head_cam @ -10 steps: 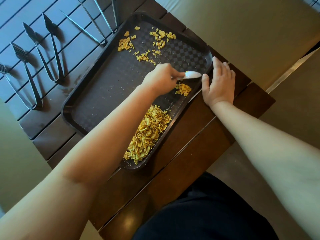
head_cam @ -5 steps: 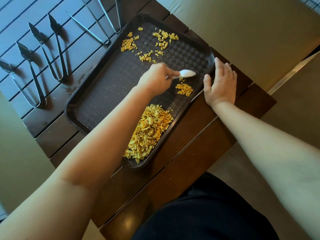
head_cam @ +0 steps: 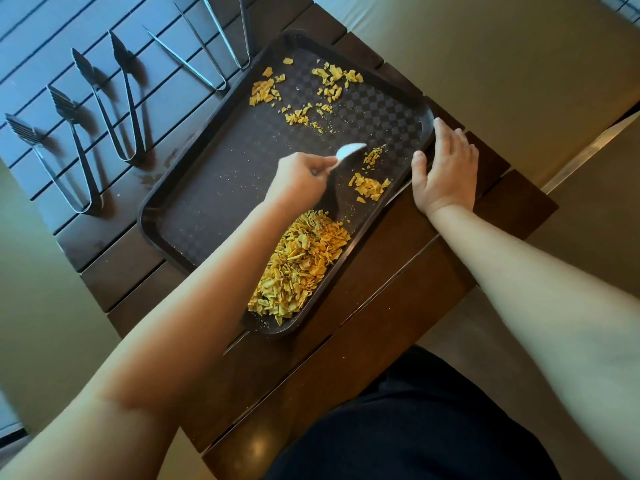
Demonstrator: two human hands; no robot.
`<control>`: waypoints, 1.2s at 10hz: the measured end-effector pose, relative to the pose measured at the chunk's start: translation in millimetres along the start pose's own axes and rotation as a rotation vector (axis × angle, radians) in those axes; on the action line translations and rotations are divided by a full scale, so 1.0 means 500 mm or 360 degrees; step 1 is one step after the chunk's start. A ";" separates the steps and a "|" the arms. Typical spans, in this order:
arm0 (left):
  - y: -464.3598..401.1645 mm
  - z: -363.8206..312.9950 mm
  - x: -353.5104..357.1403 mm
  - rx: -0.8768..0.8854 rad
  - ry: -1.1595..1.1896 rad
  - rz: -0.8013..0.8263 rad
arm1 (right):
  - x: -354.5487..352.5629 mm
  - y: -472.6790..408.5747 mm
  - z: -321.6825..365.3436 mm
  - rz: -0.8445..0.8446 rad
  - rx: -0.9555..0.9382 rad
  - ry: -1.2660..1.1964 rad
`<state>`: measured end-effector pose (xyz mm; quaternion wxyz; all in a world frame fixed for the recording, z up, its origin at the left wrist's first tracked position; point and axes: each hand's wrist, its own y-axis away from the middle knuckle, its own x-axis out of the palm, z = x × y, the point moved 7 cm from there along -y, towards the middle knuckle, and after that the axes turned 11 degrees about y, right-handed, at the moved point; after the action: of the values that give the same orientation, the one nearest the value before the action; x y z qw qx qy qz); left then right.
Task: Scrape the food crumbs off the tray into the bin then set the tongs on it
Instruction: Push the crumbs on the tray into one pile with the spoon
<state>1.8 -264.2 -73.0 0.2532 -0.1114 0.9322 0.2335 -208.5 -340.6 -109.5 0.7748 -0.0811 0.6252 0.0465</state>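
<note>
A dark brown tray (head_cam: 207, 206) lies at an angle on a slatted wooden table. A big heap of yellow crumbs (head_cam: 298, 265) sits near its closest corner. A small clump (head_cam: 369, 187) lies by the right rim, and scattered crumbs (head_cam: 301, 95) remain at the far end. My left hand (head_cam: 301, 176) grips a white spoon (head_cam: 349, 150) over the middle of the tray, its bowl just left of the small clump. My right hand (head_cam: 446, 171) rests flat against the tray's right rim. Several metal tongs (head_cam: 117, 102) lie in a row on the table left of the tray.
The table (head_cam: 398, 292) ends close to my body at the bottom right, with beige floor (head_cam: 502, 57) around it. The thin tongs (head_cam: 211, 43) lie right beside the tray's far-left rim. No bin is in view.
My left hand has drawn the spoon away from the right rim toward the tray's middle and lifted its bowl. The small clump stays by the rim. My right hand has not moved.
</note>
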 end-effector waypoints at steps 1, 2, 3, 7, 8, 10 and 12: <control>0.013 -0.003 0.026 0.0038 -0.0050 0.0132 | 0.002 0.001 0.000 -0.0006 -0.0007 0.0012; -0.010 -0.021 0.016 0.0045 0.0080 0.0014 | 0.001 0.002 0.001 -0.0005 -0.0007 0.0010; -0.036 -0.039 0.005 0.0050 0.0056 -0.0075 | 0.001 0.002 0.000 -0.0010 0.0002 0.0018; -0.002 -0.015 0.032 -0.0031 -0.0077 0.0296 | 0.002 0.000 0.000 -0.0011 -0.0003 0.0014; -0.035 -0.034 0.010 0.0055 0.0005 0.0018 | 0.003 0.000 0.000 0.0004 -0.0001 0.0021; -0.073 -0.069 0.043 0.0072 -0.0110 0.0090 | 0.001 -0.001 -0.001 0.0006 0.0006 0.0015; -0.022 -0.032 0.028 0.0051 -0.0288 0.0358 | 0.002 -0.001 -0.001 -0.0005 0.0002 0.0017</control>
<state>-13.3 -282.9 -72.1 0.3101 0.0195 0.9158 0.2546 -208.5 -341.1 -110.7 0.7716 -0.0817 0.6293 0.0444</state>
